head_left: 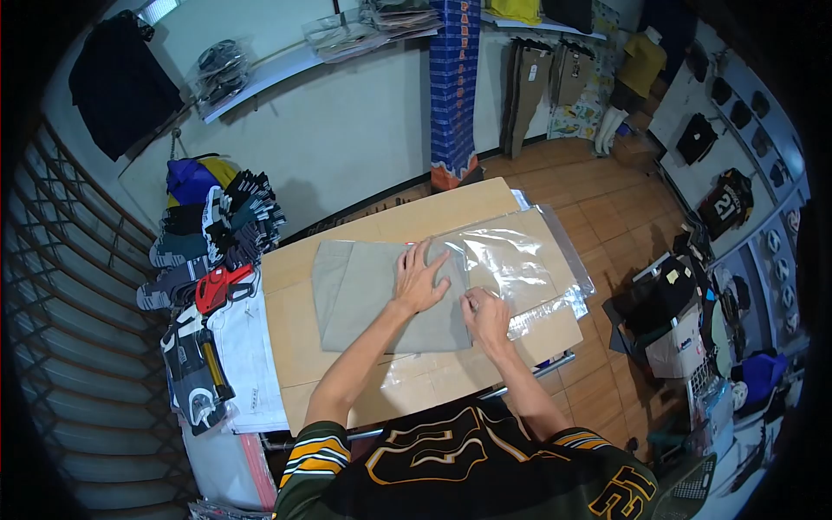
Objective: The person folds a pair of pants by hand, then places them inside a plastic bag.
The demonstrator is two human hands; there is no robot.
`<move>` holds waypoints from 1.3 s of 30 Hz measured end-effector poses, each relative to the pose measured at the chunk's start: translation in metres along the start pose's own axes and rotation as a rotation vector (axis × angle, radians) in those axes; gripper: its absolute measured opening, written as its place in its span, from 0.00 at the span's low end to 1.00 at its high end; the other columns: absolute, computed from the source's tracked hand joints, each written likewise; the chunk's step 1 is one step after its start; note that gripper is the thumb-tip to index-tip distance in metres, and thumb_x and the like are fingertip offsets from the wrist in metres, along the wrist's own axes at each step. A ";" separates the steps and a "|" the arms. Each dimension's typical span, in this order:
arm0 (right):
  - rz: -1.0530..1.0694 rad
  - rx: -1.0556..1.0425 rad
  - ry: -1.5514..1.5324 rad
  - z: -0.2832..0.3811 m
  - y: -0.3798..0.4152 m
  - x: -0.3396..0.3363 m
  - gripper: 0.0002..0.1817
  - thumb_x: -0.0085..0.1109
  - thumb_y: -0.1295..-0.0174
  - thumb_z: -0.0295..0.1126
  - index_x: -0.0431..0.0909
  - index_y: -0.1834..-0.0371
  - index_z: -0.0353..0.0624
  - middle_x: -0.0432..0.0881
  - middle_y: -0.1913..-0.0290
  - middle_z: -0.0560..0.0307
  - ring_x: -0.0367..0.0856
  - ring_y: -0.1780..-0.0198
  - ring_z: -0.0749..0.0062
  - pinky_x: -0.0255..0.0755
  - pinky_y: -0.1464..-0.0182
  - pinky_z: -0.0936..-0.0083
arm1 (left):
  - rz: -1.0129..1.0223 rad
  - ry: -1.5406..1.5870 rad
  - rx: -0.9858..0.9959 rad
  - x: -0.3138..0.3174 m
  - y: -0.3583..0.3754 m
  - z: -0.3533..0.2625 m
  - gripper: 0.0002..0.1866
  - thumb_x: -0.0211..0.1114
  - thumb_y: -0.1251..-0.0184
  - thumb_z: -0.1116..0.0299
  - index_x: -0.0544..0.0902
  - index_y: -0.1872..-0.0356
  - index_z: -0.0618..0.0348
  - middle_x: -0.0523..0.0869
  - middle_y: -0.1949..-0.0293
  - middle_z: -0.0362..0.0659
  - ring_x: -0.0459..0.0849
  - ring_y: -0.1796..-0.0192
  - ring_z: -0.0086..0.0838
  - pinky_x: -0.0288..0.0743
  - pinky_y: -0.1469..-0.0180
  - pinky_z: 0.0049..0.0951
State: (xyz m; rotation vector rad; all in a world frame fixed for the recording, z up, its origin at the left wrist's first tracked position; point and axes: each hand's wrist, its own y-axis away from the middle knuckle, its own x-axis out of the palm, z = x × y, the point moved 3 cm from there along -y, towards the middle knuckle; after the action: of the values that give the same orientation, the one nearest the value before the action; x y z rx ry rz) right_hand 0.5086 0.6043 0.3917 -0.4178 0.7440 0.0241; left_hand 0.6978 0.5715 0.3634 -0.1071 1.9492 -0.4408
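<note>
A folded grey-beige garment (364, 295) lies flat on the cardboard-coloured tabletop (290, 303). My left hand (419, 282) rests on its right part, fingers spread and pressing down. To the right is a clear plastic bag (520, 260), shiny and wrinkled, its left edge meeting the garment's right end. My right hand (489, 319) is at that border, with fingers curled in a pinch on the bag's edge. The fingertips of this hand are partly hidden.
Left of the table are piled socks (208, 225), a red tool-like item (224, 288) and packaged goods (198, 373) on white cloth. Behind stands a blue pillar (454, 87). Wall shelves (277, 74) hold bagged clothes. Dark clothing and boxes (676, 347) are stacked at the right.
</note>
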 end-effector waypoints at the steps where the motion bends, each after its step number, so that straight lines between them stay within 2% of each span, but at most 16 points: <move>1: 0.026 0.020 0.013 0.000 0.006 -0.001 0.06 0.68 0.40 0.31 0.84 0.67 0.40 0.86 0.70 0.48 0.85 0.69 0.46 0.77 0.66 0.56 | -0.019 -0.016 -0.006 0.001 -0.001 0.001 0.33 0.65 0.38 0.53 0.76 0.29 0.44 0.62 0.24 0.54 0.56 0.22 0.52 0.49 0.24 0.57; 6: 0.070 0.085 0.035 -0.003 0.035 -0.008 0.07 0.67 0.43 0.27 0.82 0.63 0.40 0.85 0.68 0.48 0.85 0.68 0.46 0.77 0.65 0.55 | -0.052 -0.021 -0.023 0.007 0.000 0.004 0.35 0.66 0.39 0.51 0.75 0.28 0.45 0.61 0.23 0.57 0.55 0.22 0.54 0.48 0.24 0.60; 8: 0.050 0.110 0.040 -0.008 0.045 -0.009 0.10 0.67 0.45 0.25 0.81 0.60 0.42 0.84 0.68 0.49 0.85 0.67 0.50 0.77 0.65 0.59 | -0.060 -0.019 -0.045 0.009 0.006 0.003 0.36 0.66 0.38 0.51 0.73 0.27 0.46 0.61 0.23 0.57 0.55 0.22 0.55 0.48 0.24 0.62; 11: 0.050 0.128 0.031 -0.010 0.054 -0.014 0.11 0.66 0.44 0.26 0.80 0.57 0.42 0.84 0.70 0.48 0.86 0.68 0.49 0.77 0.65 0.58 | -0.028 0.012 -0.108 0.009 0.025 -0.001 0.37 0.65 0.35 0.47 0.71 0.26 0.48 0.60 0.23 0.58 0.54 0.22 0.58 0.45 0.24 0.65; 14: 0.078 0.182 0.039 -0.013 0.060 -0.013 0.10 0.66 0.43 0.28 0.80 0.58 0.42 0.84 0.74 0.48 0.86 0.70 0.48 0.77 0.66 0.56 | 0.067 0.088 -0.097 -0.011 0.058 -0.021 0.40 0.65 0.35 0.41 0.68 0.24 0.44 0.57 0.22 0.60 0.51 0.20 0.61 0.45 0.25 0.70; 16: 0.090 0.203 0.053 -0.014 0.062 -0.011 0.10 0.65 0.42 0.29 0.80 0.57 0.43 0.83 0.76 0.48 0.86 0.70 0.47 0.77 0.66 0.55 | 0.243 0.083 -0.011 -0.035 0.076 -0.045 0.42 0.65 0.37 0.35 0.68 0.23 0.38 0.55 0.20 0.57 0.50 0.20 0.62 0.46 0.26 0.74; 17: 0.102 0.220 0.073 -0.016 0.063 -0.010 0.10 0.65 0.42 0.29 0.80 0.57 0.43 0.83 0.78 0.48 0.86 0.71 0.47 0.77 0.67 0.55 | 0.246 0.079 -0.015 -0.040 0.084 -0.049 0.42 0.65 0.37 0.35 0.68 0.23 0.38 0.55 0.20 0.57 0.50 0.20 0.62 0.46 0.26 0.74; 19: 0.113 0.228 0.085 -0.014 0.063 -0.011 0.10 0.65 0.42 0.29 0.80 0.57 0.44 0.82 0.78 0.49 0.86 0.71 0.47 0.76 0.67 0.55 | 0.363 -0.058 0.097 -0.043 0.100 -0.057 0.42 0.64 0.37 0.33 0.67 0.23 0.32 0.54 0.19 0.53 0.49 0.19 0.62 0.47 0.28 0.77; 22: 0.136 0.232 0.098 -0.011 0.063 -0.013 0.11 0.65 0.41 0.29 0.80 0.56 0.45 0.82 0.78 0.49 0.85 0.72 0.47 0.76 0.67 0.55 | 0.300 -0.112 0.104 -0.031 0.109 -0.053 0.39 0.62 0.35 0.33 0.68 0.23 0.31 0.54 0.19 0.50 0.49 0.19 0.61 0.47 0.28 0.78; 32: 0.137 0.221 0.031 -0.014 0.063 -0.016 0.14 0.65 0.43 0.29 0.79 0.54 0.44 0.83 0.77 0.48 0.85 0.71 0.46 0.76 0.67 0.56 | 0.259 -0.161 -0.007 -0.019 0.097 -0.056 0.37 0.61 0.32 0.37 0.67 0.23 0.30 0.53 0.18 0.49 0.49 0.19 0.61 0.47 0.29 0.79; 39: 0.153 0.191 -0.029 -0.004 0.059 -0.013 0.14 0.67 0.45 0.29 0.79 0.55 0.42 0.83 0.77 0.47 0.85 0.71 0.46 0.76 0.67 0.55 | 0.223 -0.174 -0.068 -0.005 0.091 -0.061 0.36 0.59 0.30 0.37 0.66 0.23 0.30 0.52 0.18 0.50 0.48 0.19 0.62 0.45 0.29 0.80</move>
State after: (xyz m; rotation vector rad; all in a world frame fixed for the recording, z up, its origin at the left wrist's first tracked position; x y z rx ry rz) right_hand 0.4860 0.6587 0.3764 -0.1780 0.7408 0.1014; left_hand 0.6559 0.6726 0.3569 0.0275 1.7808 -0.2105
